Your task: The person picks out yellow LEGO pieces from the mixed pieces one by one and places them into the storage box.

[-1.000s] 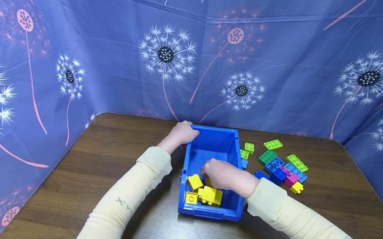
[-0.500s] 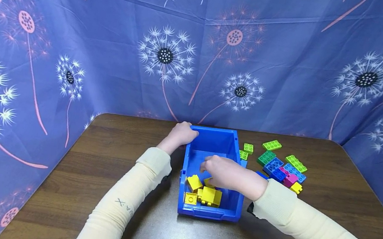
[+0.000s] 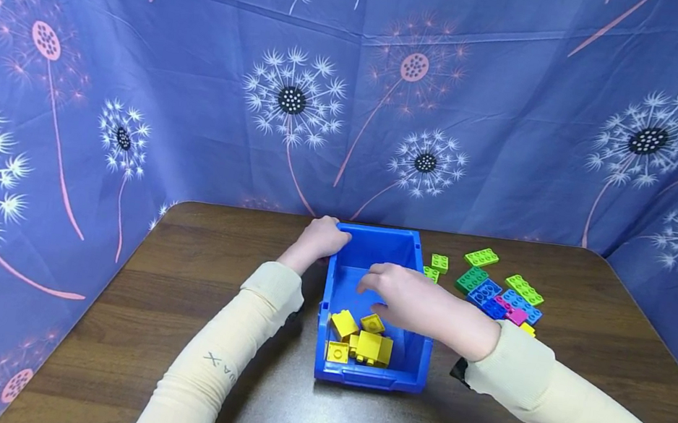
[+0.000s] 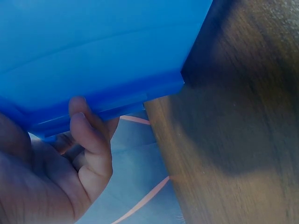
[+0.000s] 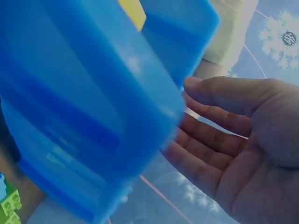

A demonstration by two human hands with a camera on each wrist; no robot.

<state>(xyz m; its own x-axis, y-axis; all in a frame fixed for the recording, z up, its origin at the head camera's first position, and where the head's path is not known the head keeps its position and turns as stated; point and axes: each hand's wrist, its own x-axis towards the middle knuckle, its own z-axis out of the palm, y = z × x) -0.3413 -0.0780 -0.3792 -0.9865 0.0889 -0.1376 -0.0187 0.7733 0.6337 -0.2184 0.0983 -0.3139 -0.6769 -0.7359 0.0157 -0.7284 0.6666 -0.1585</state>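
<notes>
My left hand (image 3: 323, 237) grips the far left corner of a blue plastic bin (image 3: 369, 378). Its fingers (image 4: 91, 133) curl over the rim in the left wrist view. Above the bin's right side hovers my right hand (image 3: 411, 299), with its fingers loosely bent and nothing held. In the right wrist view the thumb and fingers (image 5: 219, 93) are spread apart beyond the bin's rim. Several yellow toy building bricks (image 3: 368, 345) lie in the near part of the bin, one of them (image 3: 373, 322) just below my right fingers.
Right of the bin, loose bricks lie on the wooden table (image 3: 229, 239): lime (image 3: 481, 256), dark green (image 3: 471, 280), blue (image 3: 522, 306), pink (image 3: 516, 316) and a partly covered yellow one (image 3: 528, 329). A blue patterned cloth (image 3: 214, 76) hangs behind the table.
My right hand has risen from the yellow bricks and shifted slightly right, uncovering one brick inside the bin. My left hand keeps its hold on the rim.
</notes>
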